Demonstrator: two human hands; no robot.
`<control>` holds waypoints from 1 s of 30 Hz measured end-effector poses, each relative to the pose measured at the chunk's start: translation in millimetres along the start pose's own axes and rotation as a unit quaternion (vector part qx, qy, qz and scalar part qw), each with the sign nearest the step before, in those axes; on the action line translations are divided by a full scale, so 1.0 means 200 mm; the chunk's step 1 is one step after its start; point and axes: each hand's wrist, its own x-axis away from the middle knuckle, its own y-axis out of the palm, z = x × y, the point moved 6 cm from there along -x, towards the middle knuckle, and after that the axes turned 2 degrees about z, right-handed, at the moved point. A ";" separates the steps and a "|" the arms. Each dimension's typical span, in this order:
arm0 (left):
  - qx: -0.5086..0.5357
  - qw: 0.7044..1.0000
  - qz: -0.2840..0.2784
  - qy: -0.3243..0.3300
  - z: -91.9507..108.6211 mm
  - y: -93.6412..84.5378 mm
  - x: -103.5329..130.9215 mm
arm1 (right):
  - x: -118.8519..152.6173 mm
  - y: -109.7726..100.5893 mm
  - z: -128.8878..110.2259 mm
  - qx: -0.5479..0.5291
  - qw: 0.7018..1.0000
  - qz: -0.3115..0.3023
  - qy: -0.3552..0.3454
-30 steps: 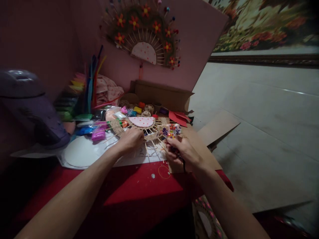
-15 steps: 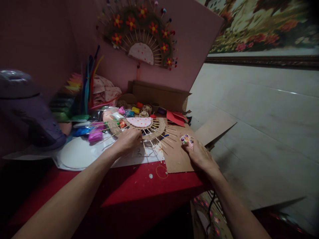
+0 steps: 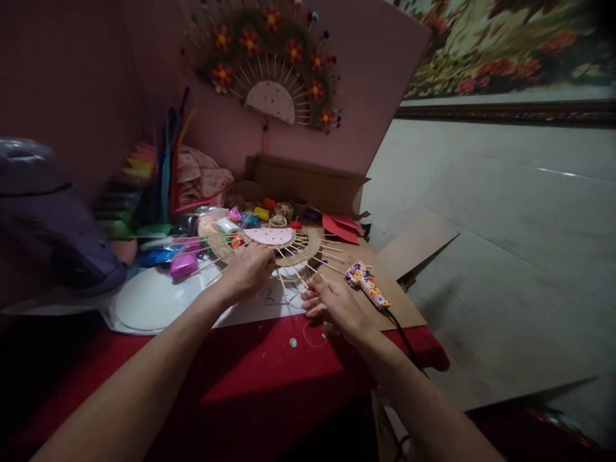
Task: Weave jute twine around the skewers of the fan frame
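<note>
A half-round fan-shaped craft piece (image 3: 312,246) of thin wooden sticks and a twine-covered band lies at the middle of the table, with a pink dotted half-disc at its centre. My left hand (image 3: 251,266) is closed on its lower middle edge, fingertips partly hidden. Close to the lower right stick ends is my right hand (image 3: 332,305), thumb and fingers apart, with nothing visibly held; whether it touches a stick is unclear. A flower-patterned glue gun (image 3: 368,282) with a black cord rests on the brown cardboard (image 3: 404,308) to the right.
Behind the piece are modelling-clay packets (image 3: 184,264), twine balls (image 3: 278,221) and red paper (image 3: 342,228). A white round board (image 3: 154,298) and a purple container (image 3: 58,224) stand left. A finished flowered fan (image 3: 269,70) hangs above. The red cloth (image 3: 260,359) covers the table's front edge.
My right hand has let go of the glue gun, leaving it on the cardboard, and has moved left to the stick ends. My left hand stays on the craft piece.
</note>
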 end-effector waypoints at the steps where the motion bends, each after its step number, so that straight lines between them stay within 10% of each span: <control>1: -0.004 1.000 -0.001 -0.001 0.00 0.00 0.00 | -0.02 0.04 0.03 -0.064 0.996 -0.029 0.049; 7: -0.033 0.999 0.000 0.007 0.03 0.00 0.00 | -0.04 0.23 0.05 -0.220 0.941 -0.154 0.204; 30: -0.084 0.991 0.028 0.097 0.07 -0.03 0.03 | -0.13 0.27 0.04 -0.299 0.933 -0.157 0.124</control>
